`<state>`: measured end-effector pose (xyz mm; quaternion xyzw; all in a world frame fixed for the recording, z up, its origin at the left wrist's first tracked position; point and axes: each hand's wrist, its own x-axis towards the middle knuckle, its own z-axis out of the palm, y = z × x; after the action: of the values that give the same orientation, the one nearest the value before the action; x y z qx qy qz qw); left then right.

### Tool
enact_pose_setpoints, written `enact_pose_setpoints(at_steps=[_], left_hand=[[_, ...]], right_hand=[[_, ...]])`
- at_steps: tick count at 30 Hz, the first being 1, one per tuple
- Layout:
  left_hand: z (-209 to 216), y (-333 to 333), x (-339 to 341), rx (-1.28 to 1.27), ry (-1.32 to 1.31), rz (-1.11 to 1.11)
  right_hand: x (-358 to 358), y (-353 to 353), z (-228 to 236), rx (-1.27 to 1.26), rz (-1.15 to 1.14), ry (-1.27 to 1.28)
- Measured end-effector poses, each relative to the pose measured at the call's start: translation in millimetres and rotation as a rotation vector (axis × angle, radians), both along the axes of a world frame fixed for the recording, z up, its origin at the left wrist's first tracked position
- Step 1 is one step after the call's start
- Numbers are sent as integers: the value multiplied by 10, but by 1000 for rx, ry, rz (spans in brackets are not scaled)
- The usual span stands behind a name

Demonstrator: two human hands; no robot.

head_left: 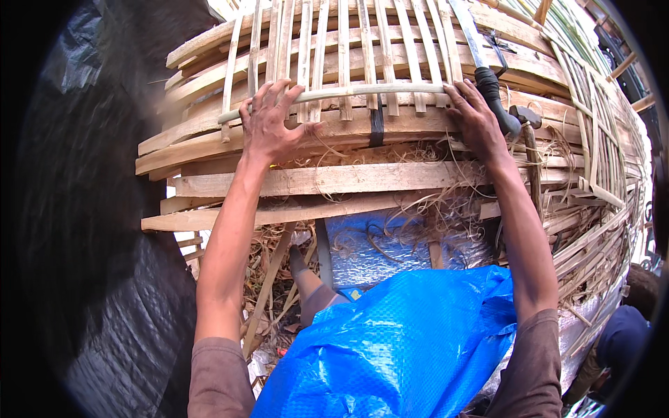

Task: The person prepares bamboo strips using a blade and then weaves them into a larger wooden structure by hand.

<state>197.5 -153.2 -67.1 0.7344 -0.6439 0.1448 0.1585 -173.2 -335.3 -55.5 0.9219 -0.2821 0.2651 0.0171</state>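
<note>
A thin round bamboo rod lies crosswise over a row of flat bamboo slats, near their lower ends. My left hand rests on the rod's left part, fingers spread over the slats and thumb stretched out to the right. At the rod's right end lies my right hand, its fingers extended over the end and the outer slat. Neither hand is wrapped round the rod. Just beyond my right hand is a machete with a black wrapped handle. A hammer with a wooden handle lies beside it.
Rough wooden planks form the work surface, strewn with curly shavings. A blue plastic sheet covers my lap. Black sheeting hangs at left. Bundled bamboo strips lie at right, with another person partly visible at lower right.
</note>
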Motion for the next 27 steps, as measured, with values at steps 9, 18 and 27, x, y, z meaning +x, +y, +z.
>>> enact_pose_setpoints(at_steps=[9, 18, 27], left_hand=[[129, -27, -90, -21, 2, -27], [82, -48, -61, -19, 21, -32], [362, -169, 651, -98, 175, 221]], right_hand=[[-5, 4, 28, 21, -23, 7], [-24, 43, 36, 28, -63, 3], [259, 39, 468, 292, -318, -13]])
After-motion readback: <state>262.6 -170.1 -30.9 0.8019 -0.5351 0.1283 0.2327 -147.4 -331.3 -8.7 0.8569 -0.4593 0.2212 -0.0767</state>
